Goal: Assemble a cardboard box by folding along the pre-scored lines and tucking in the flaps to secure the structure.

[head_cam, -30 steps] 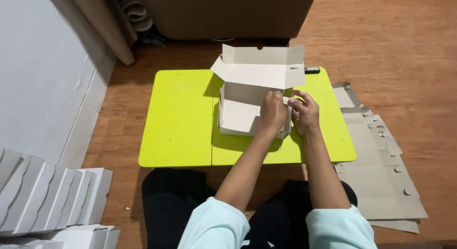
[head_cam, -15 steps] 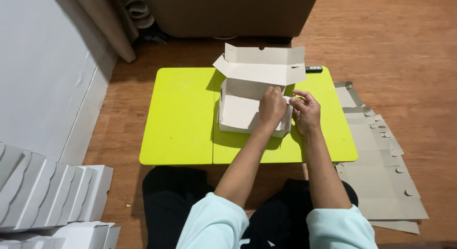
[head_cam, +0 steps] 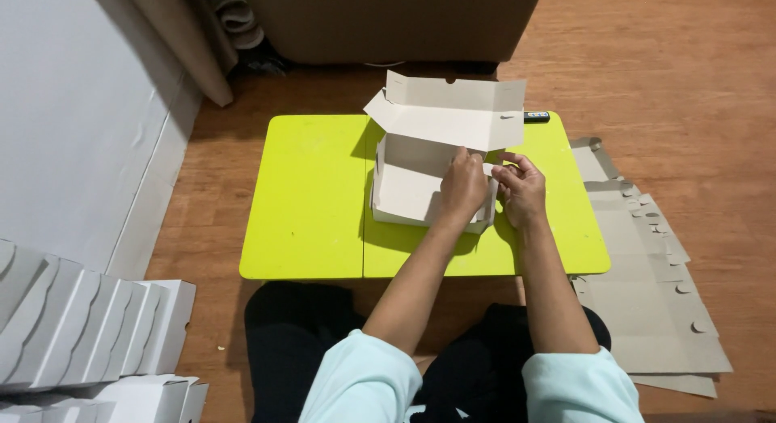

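Only the head view here, looking straight down at my lap and the little lime-green counter (head_cam: pixel 311 205) I've got pulled up over my knees.

The half-folded cardboard box (head_cam: pixel 408 188) sits on the right half of the counter, close enough that both arms reach it without leaning. Its lid flap (head_cam: pixel 444 116) stands up and open at the far side, so it stays out of my way while I work the near right corner. My left hand (head_cam: pixel 462 188) is pressed down over the right wall of the box, fingers curled over the edge, basically pinning that wall so it doesn't spring back flat. My right hand (head_cam: pixel 521 188) is just outside the same corner, fingertips pinched on a small side tab there. Can't tell from this angle whether the tab is already tucked in.

Flat unfolded box blanks (head_cam: pixel 647 310) lie in a stack on the wooden floor at my right, right beside the counter, handy for that side. Over on my left, on the floor by the white wall, there's a row of finished white boxes (head_cam: pixel 81 326) leaning against each other, well apart from the work. A small dark thing, maybe a marker (head_cam: pixel 536 116), lies at the far right edge of the counter, just behind the lid.
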